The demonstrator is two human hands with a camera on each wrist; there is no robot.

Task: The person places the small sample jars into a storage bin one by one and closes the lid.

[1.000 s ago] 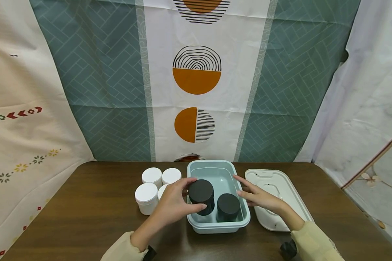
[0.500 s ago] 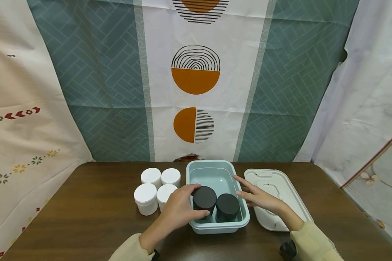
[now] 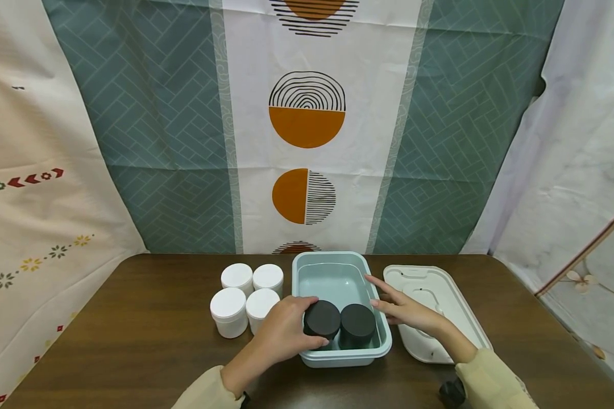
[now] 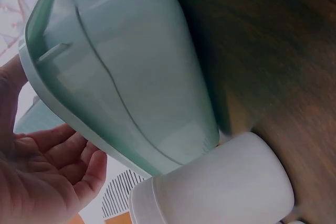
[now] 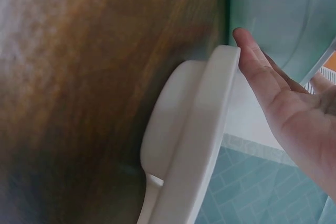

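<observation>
The left hand (image 3: 286, 329) is gripping an upright round black-lidded jar (image 3: 322, 320), lid facing up, inside the pale-green plastic tub (image 3: 344, 358); the right hand (image 3: 404, 309), fingers straight, is resting on the tub's rim.

Far half of the pale green plastic bin (image 3: 332, 267) is open for a hand; near half is taken by two black-lidded jars (image 3: 340, 322). Four white plastic jars (image 3: 248, 298) crowd the bin's left wall, white moulded lid (image 3: 435, 284) flanks its right. Near strip of the dark wooden table (image 3: 133, 352) is bare.

Pale cream long sleeves (image 3: 483, 375) cover both forearms, with a dark wrist-worn device (image 3: 451, 392) on each
</observation>
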